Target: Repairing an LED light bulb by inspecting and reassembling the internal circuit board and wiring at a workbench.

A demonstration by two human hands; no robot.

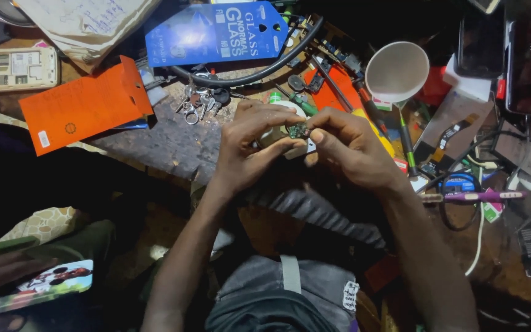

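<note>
My left hand point(250, 147) and my right hand point(354, 147) meet over the worn workbench point(173, 141). Between their fingertips they pinch a small green circuit board point(298, 130). A white part point(275, 135) shows just behind the left fingers; what it is I cannot tell. Both hands are curled tight around the little board, thumbs pressed toward each other. A green-handled screwdriver point(299, 103) lies just beyond the hands.
A bunch of keys point(201, 98), a black cable point(259, 71), a blue packet point(216, 31), an orange envelope point(84, 104), an opened old phone point(13, 69), a white cup point(396, 71), dark phones point(511, 55) and a purple tool point(480, 196) crowd the bench.
</note>
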